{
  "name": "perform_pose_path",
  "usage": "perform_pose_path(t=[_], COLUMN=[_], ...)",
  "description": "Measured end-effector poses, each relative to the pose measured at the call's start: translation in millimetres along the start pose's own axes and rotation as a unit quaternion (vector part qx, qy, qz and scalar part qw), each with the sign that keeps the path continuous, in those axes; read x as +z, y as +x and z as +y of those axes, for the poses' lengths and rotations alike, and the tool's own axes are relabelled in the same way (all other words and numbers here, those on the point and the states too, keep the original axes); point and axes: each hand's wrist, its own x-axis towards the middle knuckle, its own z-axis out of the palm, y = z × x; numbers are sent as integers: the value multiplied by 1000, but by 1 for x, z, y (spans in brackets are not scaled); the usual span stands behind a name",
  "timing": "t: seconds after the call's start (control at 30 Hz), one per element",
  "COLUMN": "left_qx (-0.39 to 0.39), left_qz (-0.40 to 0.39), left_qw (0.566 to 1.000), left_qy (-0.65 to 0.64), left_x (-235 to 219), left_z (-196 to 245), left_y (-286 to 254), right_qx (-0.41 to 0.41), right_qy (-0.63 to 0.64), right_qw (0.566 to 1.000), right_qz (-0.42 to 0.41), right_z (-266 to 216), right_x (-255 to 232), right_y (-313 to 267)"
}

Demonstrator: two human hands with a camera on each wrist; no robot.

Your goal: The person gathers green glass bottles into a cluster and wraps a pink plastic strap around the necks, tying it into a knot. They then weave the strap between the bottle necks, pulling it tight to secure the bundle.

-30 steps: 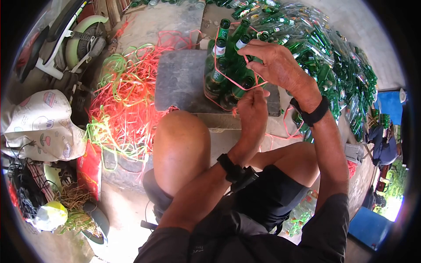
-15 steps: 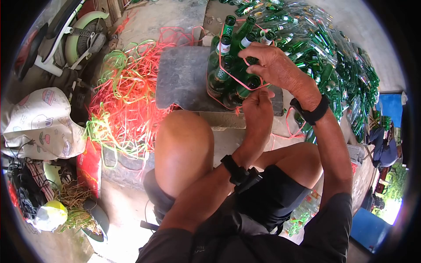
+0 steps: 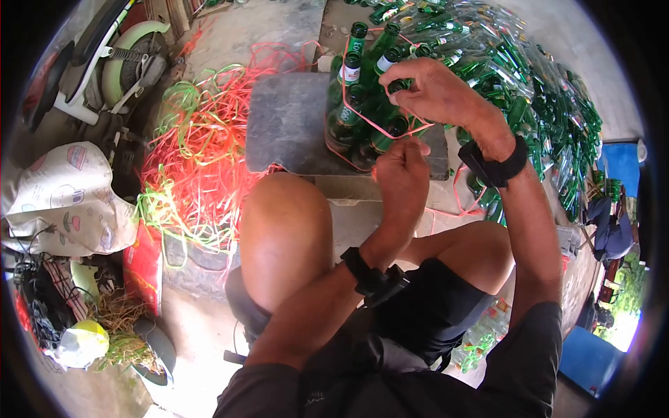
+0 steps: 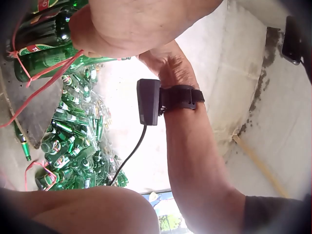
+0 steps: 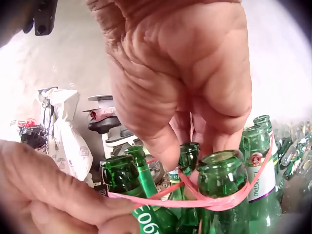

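Observation:
Green glass bottles (image 3: 346,115) stand bunched upright on a dark board (image 3: 286,125), with a pink plastic strap (image 3: 369,124) running round their necks. My left hand (image 3: 404,171) pinches the strap low at the near side of the bunch, thumb against fingers. Above the bottle tops, my right hand (image 3: 446,90) curls its fingers and thumb over the necks on the right. In the right wrist view, the strap (image 5: 224,202) wraps a front bottle neck (image 5: 222,178) and rises to the right hand's thumb (image 5: 163,146); its fingertips are partly hidden behind that bottle.
A tangled heap of red and green strap (image 3: 202,160) lies left of the board. Many green bottles (image 3: 529,104) are piled behind and to the right. A wheeled vehicle (image 3: 129,66) and a printed cloth bag (image 3: 70,202) stand at the left. The person's knees flank the near side.
Both hands keep nearly the same places at the strap. The right hand's fingers have shifted slightly over the bottle necks, and the strap below them lies at a changed angle.

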Motion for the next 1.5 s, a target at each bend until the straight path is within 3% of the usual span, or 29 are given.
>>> perform_pose_path(t=[0.07, 0.1, 0.17, 0.4, 0.5, 0.6, 0.67, 0.73, 0.93, 1.0, 1.03, 1.07, 1.2, 1.3, 1.43, 1.5], left_qx=[-32, -34, -19, -36, -40, -86, -19, -18, 31, 48, 24, -2, 8, 14, 57, 73], left_qz=[-17, -20, -24, -22, -25, -31, -46, -52, -64, -71, -70, -68, -40, -60, -91, -102], left_qw=[999, 999, 999, 999, 999, 996, 999, 998, 997, 996, 996, 997, 999, 997, 990, 986], left_qy=[16, 17, 9, -5, -16, -13, 1, 5, 25, 35, 41, 46, 33, 55, 93, 110], left_x=[-6, -8, -10, -10, -9, -10, -10, -14, -19, -22, -25, -27, -26, -30, -35, -37], left_z=[0, 0, -2, -1, 4, 10, 11, 11, 3, -4, -5, -7, -1, -1, 0, 2], left_y=[0, 0, 2, 3, 0, -9, -12, -16, -16, -13, -10, -9, -9, -6, -3, -2], right_qx=[-79, -76, 22, 67, 51, 69, 66, 67, 40, -55, -55, -81, -121, -122, -139, -67], right_qy=[-31, -31, -18, -8, -18, -16, -14, -9, 23, -77, -77, -96, -91, -91, -150, -97], right_qw=[996, 996, 998, 993, 994, 994, 995, 995, 999, 992, 992, 983, 945, 956, 942, 962], right_qz=[29, 30, -58, -100, -98, -85, -79, -71, -12, 80, 82, 137, 289, 250, 267, 246], right_z=[-6, -9, -17, -14, -9, -10, -12, -11, 0, 8, 8, 8, 3, -9, 0, 6], right_x=[-2, -6, -14, -16, -18, -18, -19, -17, -4, 2, 3, 5, 12, 17, 26, 30], right_y=[1, 3, 9, 20, 22, 21, 20, 16, 9, 6, 2, -3, -38, -71, -83, -85])
